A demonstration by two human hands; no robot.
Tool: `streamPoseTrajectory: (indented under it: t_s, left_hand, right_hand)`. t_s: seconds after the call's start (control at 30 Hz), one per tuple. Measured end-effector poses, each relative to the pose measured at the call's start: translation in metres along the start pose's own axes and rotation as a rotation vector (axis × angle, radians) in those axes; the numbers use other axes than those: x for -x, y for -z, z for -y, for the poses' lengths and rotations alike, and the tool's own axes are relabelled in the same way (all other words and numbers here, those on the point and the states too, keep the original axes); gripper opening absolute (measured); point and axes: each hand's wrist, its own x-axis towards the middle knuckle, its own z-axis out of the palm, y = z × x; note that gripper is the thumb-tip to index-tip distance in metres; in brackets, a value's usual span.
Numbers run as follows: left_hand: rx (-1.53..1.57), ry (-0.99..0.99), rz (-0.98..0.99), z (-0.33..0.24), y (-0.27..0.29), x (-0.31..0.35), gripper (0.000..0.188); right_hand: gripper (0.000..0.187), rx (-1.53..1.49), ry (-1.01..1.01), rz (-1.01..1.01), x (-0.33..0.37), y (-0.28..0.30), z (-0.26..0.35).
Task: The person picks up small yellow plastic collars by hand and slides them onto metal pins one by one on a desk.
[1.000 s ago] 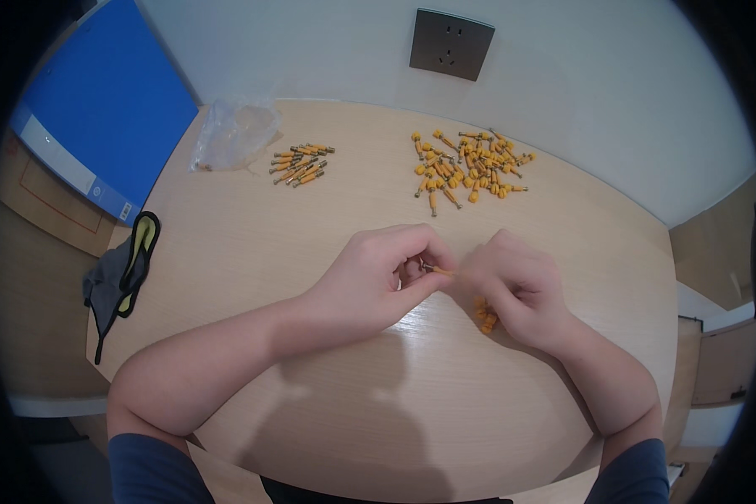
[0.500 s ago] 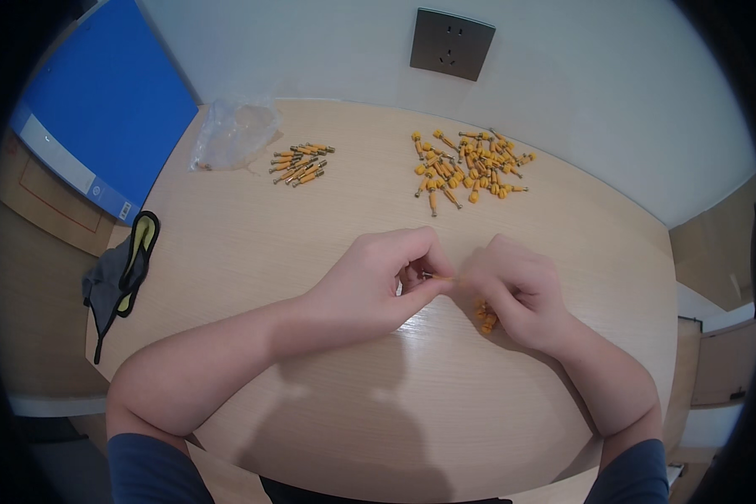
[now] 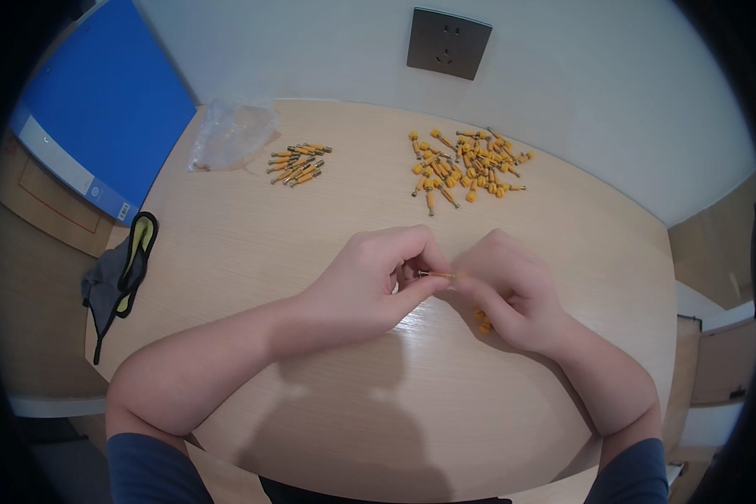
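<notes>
My left hand (image 3: pixel 386 277) pinches a slim orange-and-metal connecting bolt (image 3: pixel 434 274) between thumb and fingertips, its metal end pointing left. My right hand (image 3: pixel 512 290) has its fingertips at the bolt's other end; they are smeared by motion, and whether they grip it or a small piece on it is unclear. Below the right palm, partly hidden by it, lie a few small yellow plastic pieces (image 3: pixel 482 321) on the table. Beyond my hands, a heap of bolts with yellow plastic ends (image 3: pixel 477 168) is at the right. A smaller group of bolts without those ends (image 3: pixel 298 163) lies to the left.
A crumpled clear plastic bag (image 3: pixel 231 134) rests at the table's (image 3: pixel 185 277) back left corner. A blue folder (image 3: pixel 113 101) stands at the left edge, and a grey pouch with black trim (image 3: pixel 113 273) lies there. The wall behind carries a dark socket plate (image 3: pixel 449 44).
My right hand's fingers have shifted slightly up and left at the bolt's end. More of the bolt shows between my left fingertips. The heaps look unchanged.
</notes>
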Motion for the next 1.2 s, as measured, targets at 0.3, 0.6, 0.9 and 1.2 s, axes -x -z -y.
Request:
streamPoseTrajectory:
  t_s: [0.3, 0.6, 0.9, 1.2]
  left_hand:
    - [-0.001, -0.060, 0.025, 0.004, -0.001, 0.000, 0.009]
    - [-0.041, -0.018, 0.028, 0.002, 0.001, -0.001, 0.015]
    - [0.131, 0.188, -0.173, 0.010, 0.002, -0.008, 0.024]
    - [0.016, 0.110, -0.137, 0.011, 0.002, -0.006, 0.011]
  right_hand:
    - [0.009, -0.010, -0.074, 0.120, -0.001, 0.001, 0.005]
    - [0.008, -0.062, -0.054, 0.032, 0.003, -0.004, -0.003]
    - [0.013, -0.496, -0.583, -0.367, -0.006, 0.003, 0.000]
    - [0.020, -0.595, -0.580, -0.353, -0.011, -0.002, 0.011]
